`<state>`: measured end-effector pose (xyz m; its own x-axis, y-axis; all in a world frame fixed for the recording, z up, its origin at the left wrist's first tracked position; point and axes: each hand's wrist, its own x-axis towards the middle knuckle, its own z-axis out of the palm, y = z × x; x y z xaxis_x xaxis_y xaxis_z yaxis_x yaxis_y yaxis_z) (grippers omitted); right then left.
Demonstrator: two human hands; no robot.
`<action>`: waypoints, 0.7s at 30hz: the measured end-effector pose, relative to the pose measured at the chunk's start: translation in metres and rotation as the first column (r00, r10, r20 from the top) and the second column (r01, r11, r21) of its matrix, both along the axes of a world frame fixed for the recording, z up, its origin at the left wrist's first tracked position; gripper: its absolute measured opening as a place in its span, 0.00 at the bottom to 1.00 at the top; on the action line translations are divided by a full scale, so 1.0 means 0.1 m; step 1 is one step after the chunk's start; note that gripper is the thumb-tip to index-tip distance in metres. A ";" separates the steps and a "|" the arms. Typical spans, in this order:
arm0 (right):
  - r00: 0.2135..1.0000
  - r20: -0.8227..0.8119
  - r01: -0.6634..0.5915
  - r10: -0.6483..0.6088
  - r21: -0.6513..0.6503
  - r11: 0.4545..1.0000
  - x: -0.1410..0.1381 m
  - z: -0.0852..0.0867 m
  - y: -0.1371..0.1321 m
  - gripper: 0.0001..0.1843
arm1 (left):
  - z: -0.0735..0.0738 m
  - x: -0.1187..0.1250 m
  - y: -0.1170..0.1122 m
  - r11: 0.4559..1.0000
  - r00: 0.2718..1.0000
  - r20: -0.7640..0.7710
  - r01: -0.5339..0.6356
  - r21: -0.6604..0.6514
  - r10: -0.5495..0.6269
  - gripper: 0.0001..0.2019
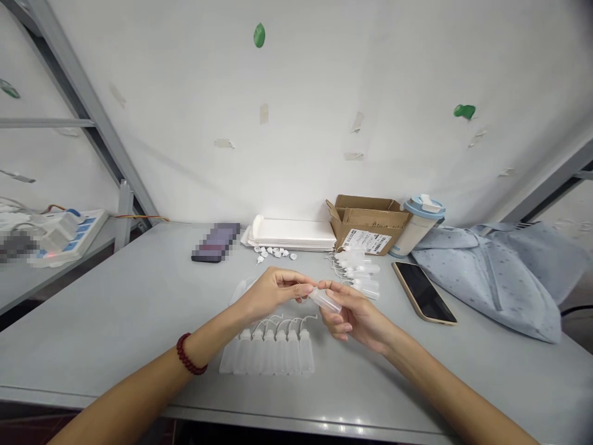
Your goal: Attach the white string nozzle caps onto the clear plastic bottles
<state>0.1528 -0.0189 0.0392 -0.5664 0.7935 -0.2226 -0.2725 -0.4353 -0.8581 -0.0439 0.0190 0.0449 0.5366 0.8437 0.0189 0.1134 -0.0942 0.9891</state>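
Note:
A small translucent plastic squeeze bottle (327, 301) is held tilted between my two hands above the table. My right hand (356, 315) is closed around its body, with the index finger reaching toward the neck. The fingers of my left hand (278, 289) pinch the neck end and hide whatever cap is there. Below them several similar bottles (269, 355) lie side by side in a row, with thin cap straps toward the back. Part of another translucent piece (239, 290) shows behind my left wrist. Small white caps (275, 252) lie scattered farther back.
More strapped bottles (364, 272) lie right of centre, before an open cardboard box (370, 225). White trays (294, 233) are stacked at the wall. A tumbler (417, 227), a phone (424, 293) and blue fabric (491, 278) are right; a pixelated dark object (215, 243) is left.

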 end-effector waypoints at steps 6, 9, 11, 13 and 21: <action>0.999 0.029 0.038 -0.038 -0.006 0.999 -0.02 -0.01 -0.01 0.13 | 0.01 0.01 -0.03 0.996 0.997 -0.049 -0.062 0.062 0.066 0.12; 0.997 0.048 0.060 -0.060 0.003 0.998 -0.02 -0.02 -0.01 0.12 | 0.02 0.02 -0.04 0.991 0.997 -0.038 -0.066 0.120 0.071 0.09; 0.996 0.048 0.072 -0.072 0.003 0.997 -0.02 -0.03 0.00 0.12 | 0.02 0.03 -0.04 0.993 0.999 0.008 -0.048 0.111 0.048 0.08; 0.996 0.047 0.076 -0.076 -0.004 0.997 -0.03 -0.02 0.00 0.13 | 0.01 0.02 -0.02 0.996 0.998 0.050 -0.029 0.081 0.025 0.08; 0.996 0.050 0.074 -0.074 0.001 0.997 -0.04 -0.01 -0.02 0.13 | -0.06 0.01 0.01 0.985 0.990 0.143 0.043 -0.165 -0.020 0.11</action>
